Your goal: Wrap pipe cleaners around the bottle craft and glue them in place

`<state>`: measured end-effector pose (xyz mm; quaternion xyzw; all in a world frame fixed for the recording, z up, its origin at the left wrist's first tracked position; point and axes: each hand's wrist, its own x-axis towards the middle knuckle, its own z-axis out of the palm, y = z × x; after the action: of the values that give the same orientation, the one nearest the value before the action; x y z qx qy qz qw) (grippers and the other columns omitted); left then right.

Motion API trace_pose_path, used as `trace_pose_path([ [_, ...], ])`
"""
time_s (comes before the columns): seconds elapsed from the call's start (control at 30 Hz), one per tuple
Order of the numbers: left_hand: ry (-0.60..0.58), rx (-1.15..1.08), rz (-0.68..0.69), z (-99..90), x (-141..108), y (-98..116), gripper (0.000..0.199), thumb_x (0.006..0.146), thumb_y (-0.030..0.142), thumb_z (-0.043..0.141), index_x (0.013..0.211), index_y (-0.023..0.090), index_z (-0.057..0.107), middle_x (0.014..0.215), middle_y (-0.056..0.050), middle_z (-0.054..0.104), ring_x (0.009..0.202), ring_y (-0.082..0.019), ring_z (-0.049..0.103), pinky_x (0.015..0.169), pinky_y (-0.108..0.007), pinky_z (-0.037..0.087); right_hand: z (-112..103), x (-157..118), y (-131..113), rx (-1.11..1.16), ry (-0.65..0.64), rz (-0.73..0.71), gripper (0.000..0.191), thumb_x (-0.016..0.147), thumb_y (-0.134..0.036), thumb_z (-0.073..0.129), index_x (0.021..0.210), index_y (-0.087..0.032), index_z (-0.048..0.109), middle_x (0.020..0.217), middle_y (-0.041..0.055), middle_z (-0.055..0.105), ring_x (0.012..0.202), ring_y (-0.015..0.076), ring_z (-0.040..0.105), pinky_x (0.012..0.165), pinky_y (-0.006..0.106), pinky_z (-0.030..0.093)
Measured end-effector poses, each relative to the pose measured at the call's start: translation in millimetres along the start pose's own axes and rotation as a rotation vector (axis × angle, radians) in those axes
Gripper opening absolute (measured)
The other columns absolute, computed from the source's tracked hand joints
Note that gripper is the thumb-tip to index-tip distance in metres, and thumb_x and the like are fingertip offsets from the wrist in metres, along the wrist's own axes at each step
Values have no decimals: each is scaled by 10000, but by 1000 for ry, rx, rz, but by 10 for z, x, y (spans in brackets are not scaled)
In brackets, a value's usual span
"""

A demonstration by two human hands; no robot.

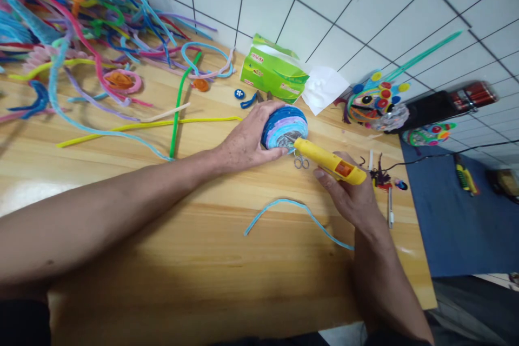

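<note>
My left hand (pixel 251 138) is wrapped round a ball-like object (pixel 284 121) banded in dark blue, lilac and light blue, with a grey patch at its lower end. In my right hand (pixel 344 192) is a yellow glue gun (pixel 324 159), its nozzle pointing at the grey patch; whether the tip touches cannot be told. Small scissors (pixel 301 161) lie on the table just below the ball. A light blue pipe cleaner (pixel 284 201) curves across the wood nearer to me, its right end reaching my right forearm.
Many coloured pipe cleaners (pixel 97 27) are heaped at the back left. A green tissue pack (pixel 273 70) stands against the tiled wall. To the right are a decorated mask-like craft (pixel 377 102), a black cable (pixel 438 155) and a white pen-like tool (pixel 390 208).
</note>
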<state>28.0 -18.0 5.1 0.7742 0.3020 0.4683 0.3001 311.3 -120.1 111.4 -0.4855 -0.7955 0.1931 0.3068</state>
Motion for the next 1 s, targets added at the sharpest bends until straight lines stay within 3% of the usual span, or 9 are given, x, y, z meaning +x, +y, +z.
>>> trace_pose_path([
  [0.23,-5,-13,1,-15,2,0,1004,969,574,980,1786,230,510,1837,-228,619,1759,-460,577,1520,-679,471,2,7,-4,-15,-11,36,226,1168,-448,803,1018,-285,759,854,-21,693,697,170,582,634,311,485],
  [0.53,-4,-21,2,-17,2,-10,1020,961,611,993,1783,237,519,1824,-228,627,1741,-472,589,1518,-696,466,13,-9,14,-12,-2,57,252,1181,-516,794,1063,-293,803,868,-7,710,724,187,617,649,321,513],
  [0.83,-5,-13,17,-29,-6,4,1010,977,586,976,1790,219,504,1832,-236,615,1755,-467,577,1528,-665,463,21,2,11,-4,0,47,250,1178,-502,787,1043,-292,794,907,-4,734,755,188,635,700,321,554],
  [1.0,9,-19,-16,-16,-8,-1,1035,962,659,996,1784,233,532,1817,-225,622,1749,-474,575,1523,-669,470,21,2,27,15,-2,75,247,1157,-510,809,1043,-292,801,932,5,767,800,203,680,738,335,581],
])
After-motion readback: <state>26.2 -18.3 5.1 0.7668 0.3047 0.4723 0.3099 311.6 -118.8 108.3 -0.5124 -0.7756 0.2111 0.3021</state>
